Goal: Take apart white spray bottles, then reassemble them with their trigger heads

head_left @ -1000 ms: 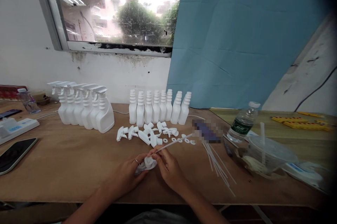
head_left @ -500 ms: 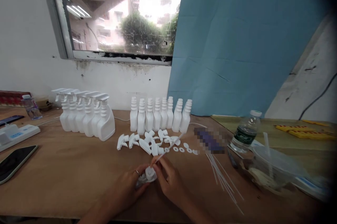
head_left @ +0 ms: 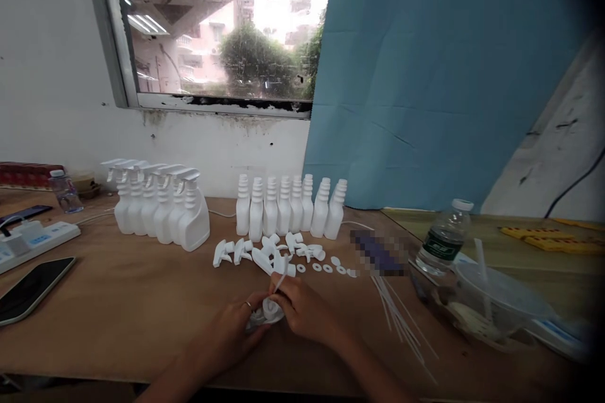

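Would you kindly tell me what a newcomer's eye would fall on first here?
Probably the broad blue cloth hanging right of the window. Next, on the table, spray bottles at left and headless bottles mid-table. In front, the left hand holds a spray head, the right hand a thin tube.

Eight open white bottles (head_left: 283, 219) (plus two clear bottles (head_left: 443, 245))

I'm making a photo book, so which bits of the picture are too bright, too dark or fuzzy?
In the head view, the window glares, nearly white at upper right; also in the head view, the right edge is dark, blocky squares cover a purple thing, the plastic bowl looks smeared, and the white part in the left hand lacks clear detail.
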A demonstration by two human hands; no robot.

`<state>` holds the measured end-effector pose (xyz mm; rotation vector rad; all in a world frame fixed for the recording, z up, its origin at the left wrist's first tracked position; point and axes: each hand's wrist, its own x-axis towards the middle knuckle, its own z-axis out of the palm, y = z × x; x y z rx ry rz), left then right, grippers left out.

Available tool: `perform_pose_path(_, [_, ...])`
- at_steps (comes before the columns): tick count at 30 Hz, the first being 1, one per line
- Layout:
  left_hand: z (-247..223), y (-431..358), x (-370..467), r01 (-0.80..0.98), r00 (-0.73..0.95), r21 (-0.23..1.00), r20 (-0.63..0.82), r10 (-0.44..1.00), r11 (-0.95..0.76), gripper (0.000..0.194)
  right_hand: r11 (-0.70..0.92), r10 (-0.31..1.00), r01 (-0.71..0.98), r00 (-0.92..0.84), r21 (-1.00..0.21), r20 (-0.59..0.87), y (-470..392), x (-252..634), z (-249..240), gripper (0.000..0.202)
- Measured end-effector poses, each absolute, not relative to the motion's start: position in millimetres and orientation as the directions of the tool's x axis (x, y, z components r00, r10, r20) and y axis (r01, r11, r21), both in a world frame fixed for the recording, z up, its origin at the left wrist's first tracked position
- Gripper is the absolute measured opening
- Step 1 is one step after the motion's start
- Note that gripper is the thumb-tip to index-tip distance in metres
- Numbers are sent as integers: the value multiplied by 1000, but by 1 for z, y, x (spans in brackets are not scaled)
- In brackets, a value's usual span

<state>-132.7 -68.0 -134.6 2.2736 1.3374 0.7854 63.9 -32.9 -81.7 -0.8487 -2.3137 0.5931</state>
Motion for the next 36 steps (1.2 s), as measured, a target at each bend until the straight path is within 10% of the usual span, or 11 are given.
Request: perform_pose_path(36, [-135, -69, -129, 578, 347, 698, 259, 902, -422, 46, 534, 830, 324, -373, -781, 414, -39, 53, -127, 14])
